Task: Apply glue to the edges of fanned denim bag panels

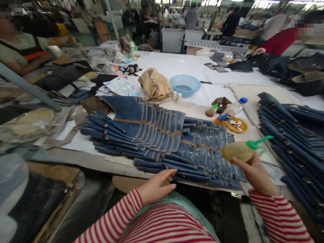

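My right hand [258, 173] is closed round a squeeze bottle [239, 152] with a yellowish body and a green nozzle and cap. It is held above the right end of a row of overlapping blue pieces [162, 125] with grey edging and a brown stripe. Glossy wet-looking streaks [205, 148] cover the strips at that end. My left hand [160, 184] hovers at the front edge of the pile, its fingers apart and nothing in them. Whether its fingertips touch the blue pieces I cannot tell.
Behind the pile are a blue basin [186, 84], a camouflage cloth bundle [155, 84], a clear bottle with a blue cap [231, 109] and an orange dish [238, 125]. More blue pieces [291, 145] lie at right. Co-workers sit at left [22, 50] and lean in at right [280, 40].
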Motion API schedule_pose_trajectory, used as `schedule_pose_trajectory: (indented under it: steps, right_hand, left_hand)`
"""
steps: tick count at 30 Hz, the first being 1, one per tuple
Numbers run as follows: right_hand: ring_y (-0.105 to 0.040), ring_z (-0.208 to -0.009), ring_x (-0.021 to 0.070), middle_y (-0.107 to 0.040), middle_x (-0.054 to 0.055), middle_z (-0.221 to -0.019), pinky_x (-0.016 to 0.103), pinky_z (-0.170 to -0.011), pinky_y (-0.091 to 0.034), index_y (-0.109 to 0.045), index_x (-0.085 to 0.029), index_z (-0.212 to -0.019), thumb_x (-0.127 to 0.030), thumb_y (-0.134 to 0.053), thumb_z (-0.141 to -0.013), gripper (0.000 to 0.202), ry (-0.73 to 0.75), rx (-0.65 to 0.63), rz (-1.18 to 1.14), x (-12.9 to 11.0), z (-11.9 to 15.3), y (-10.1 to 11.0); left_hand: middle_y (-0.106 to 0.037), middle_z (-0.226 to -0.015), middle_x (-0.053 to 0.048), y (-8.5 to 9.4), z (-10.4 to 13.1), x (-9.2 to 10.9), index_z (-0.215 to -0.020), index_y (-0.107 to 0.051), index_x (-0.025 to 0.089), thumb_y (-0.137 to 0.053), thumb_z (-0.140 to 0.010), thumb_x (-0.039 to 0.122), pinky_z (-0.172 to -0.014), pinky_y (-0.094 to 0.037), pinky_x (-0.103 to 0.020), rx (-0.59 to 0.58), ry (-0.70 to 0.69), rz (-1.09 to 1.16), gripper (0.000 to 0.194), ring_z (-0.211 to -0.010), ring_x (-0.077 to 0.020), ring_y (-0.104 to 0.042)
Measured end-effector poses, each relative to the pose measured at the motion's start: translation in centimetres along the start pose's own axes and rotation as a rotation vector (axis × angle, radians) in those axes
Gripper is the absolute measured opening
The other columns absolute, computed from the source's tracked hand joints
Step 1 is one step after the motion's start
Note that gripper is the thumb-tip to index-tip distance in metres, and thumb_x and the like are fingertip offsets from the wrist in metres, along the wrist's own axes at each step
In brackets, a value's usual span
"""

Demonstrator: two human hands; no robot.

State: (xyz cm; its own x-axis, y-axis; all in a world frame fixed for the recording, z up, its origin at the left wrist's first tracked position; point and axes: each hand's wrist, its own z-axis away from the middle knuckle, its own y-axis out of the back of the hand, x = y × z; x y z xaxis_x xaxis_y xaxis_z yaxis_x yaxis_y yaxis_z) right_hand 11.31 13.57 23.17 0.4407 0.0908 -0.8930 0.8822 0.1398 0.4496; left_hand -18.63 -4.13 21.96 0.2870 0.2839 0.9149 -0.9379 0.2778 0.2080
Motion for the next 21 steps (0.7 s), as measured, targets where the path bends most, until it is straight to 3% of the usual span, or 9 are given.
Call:
schedule_pose_trajectory:
  steps: [3,5,8,11,13,16,18,21]
  right_hand:
    - [-0.056,-0.105,0.0272,-0.057,0.009,-0.116,0.047,-0.092,-0.046,-0.04,-0.025,-0.125,-0.034,-0.069,-0.063,0.069,0.157,-0.417,0.035,-4.5,3.1,-6.1]
    - [-0.049,-0.114,0.0261,-0.05,0.007,-0.124,0.046,-0.099,-0.039,-0.039,-0.028,-0.127,-0.027,-0.067,-0.065,0.068,0.315,-0.575,0.101,-6.2,4.9,-9.1]
    - [-0.043,-0.12,0.0254,-0.045,0.006,-0.129,0.047,-0.103,-0.033,-0.034,-0.031,-0.129,-0.026,-0.065,-0.068,0.069,0.376,-0.586,0.047,-6.9,6.6,-12.0]
    - [-0.044,-0.119,0.0252,-0.039,0.008,-0.134,0.046,-0.102,-0.034,-0.026,-0.03,-0.132,-0.033,-0.067,-0.069,0.075,0.233,-0.501,-0.132,-6.5,7.3,-14.0]
    - [-0.05,-0.113,0.0247,-0.044,0.009,-0.129,0.044,-0.097,-0.041,-0.027,-0.029,-0.13,-0.037,-0.066,-0.069,0.073,0.117,-0.506,-0.234,-6.1,7.3,-15.1]
    - [-0.058,-0.102,0.0232,-0.055,0.009,-0.116,0.04,-0.088,-0.048,-0.031,-0.028,-0.127,-0.044,-0.058,-0.074,0.062,-0.021,-0.508,-0.375,-6.0,5.7,-15.7]
    - [-0.059,-0.1,0.0231,-0.055,0.008,-0.115,0.038,-0.083,-0.051,-0.031,-0.028,-0.127,-0.048,-0.054,-0.076,0.059,-0.062,-0.45,-0.434,-6.3,3.4,-14.9]
    - [-0.058,-0.1,0.0238,-0.051,0.009,-0.12,0.036,-0.072,-0.054,-0.031,-0.029,-0.128,-0.051,-0.05,-0.076,0.059,-0.044,-0.302,-0.405,-7.2,-1.1,-12.1]
  left_hand:
    - [-0.043,-0.129,-0.012,-1.2,-1.8,0.9,-0.135,-0.029,0.026,-0.064,-0.069,0.041,-0.088,-0.044,-0.039,-0.068,0.018,0.417,0.076,-0.107,-0.0214,-0.051]
    - [-0.046,-0.126,-0.012,-1.4,-2.0,1.0,-0.135,-0.027,0.026,-0.069,-0.064,0.044,-0.086,-0.043,-0.039,-0.064,0.003,0.67,0.084,-0.108,-0.0236,-0.05]
    - [-0.052,-0.121,-0.012,-1.4,-1.2,0.6,-0.129,-0.038,0.025,-0.068,-0.064,0.049,-0.084,-0.043,-0.037,-0.054,-0.02,0.921,0.076,-0.11,-0.0247,-0.05]
    - [-0.05,-0.126,-0.014,-1.2,-0.4,0.3,-0.128,-0.041,0.023,-0.056,-0.07,0.059,-0.084,-0.042,-0.035,-0.069,-0.058,1.054,0.069,-0.113,-0.0244,-0.049]
    - [-0.048,-0.128,-0.014,-0.7,-0.3,0.2,-0.132,-0.035,0.023,-0.047,-0.075,0.061,-0.085,-0.043,-0.038,-0.048,-0.053,0.959,0.07,-0.111,-0.0247,-0.051]
    - [-0.051,-0.125,-0.013,1.0,0.0,-0.9,-0.13,-0.038,0.02,-0.049,-0.077,0.054,-0.089,-0.042,-0.04,0.043,-0.019,0.58,0.064,-0.107,-0.023,-0.053]
    - [-0.055,-0.119,-0.012,3.3,1.0,-2.8,-0.121,-0.048,0.017,-0.053,-0.076,0.046,-0.093,-0.04,-0.036,0.202,0.024,0.316,0.055,-0.107,-0.0216,-0.052]
    - [-0.054,-0.119,-0.01,8.1,3.7,-7.4,-0.112,-0.053,0.015,-0.045,-0.078,0.044,-0.097,-0.037,-0.035,0.604,0.184,-0.003,0.046,-0.11,-0.0214,-0.049]
